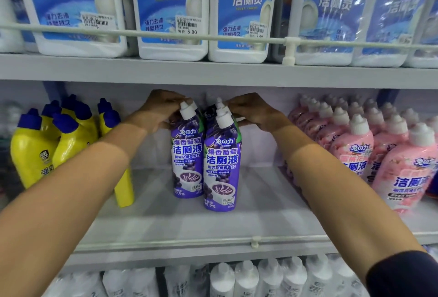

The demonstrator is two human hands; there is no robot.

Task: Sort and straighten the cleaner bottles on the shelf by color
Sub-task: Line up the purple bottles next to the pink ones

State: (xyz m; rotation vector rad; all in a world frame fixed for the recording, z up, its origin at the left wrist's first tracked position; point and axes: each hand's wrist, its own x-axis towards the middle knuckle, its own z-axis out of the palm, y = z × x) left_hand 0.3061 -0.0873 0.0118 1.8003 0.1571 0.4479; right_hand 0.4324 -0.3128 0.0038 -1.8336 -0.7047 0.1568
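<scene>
I see middle shelf (166, 225): purple bottles (221, 168) upright at centre in two rows, yellow bottles (71, 145) left, pink bottles (355, 152) right, gaps both sides. Left hand (161, 112) and right hand (257, 113) flank purple rows, fingers (231, 105) curled on rear necks by white caps (224, 119). My judgement: full bottles heavy, rigid, wrap slick; grip neck or shoulder.

Your left hand (161, 112) grips the purple bottles (221, 166) at the necks from their left side, and your right hand (257, 113) grips them from their right. Yellow bottles (71, 138) stand left of the purple bottles and pink bottles (355, 145) right, each group apart from them.
</scene>
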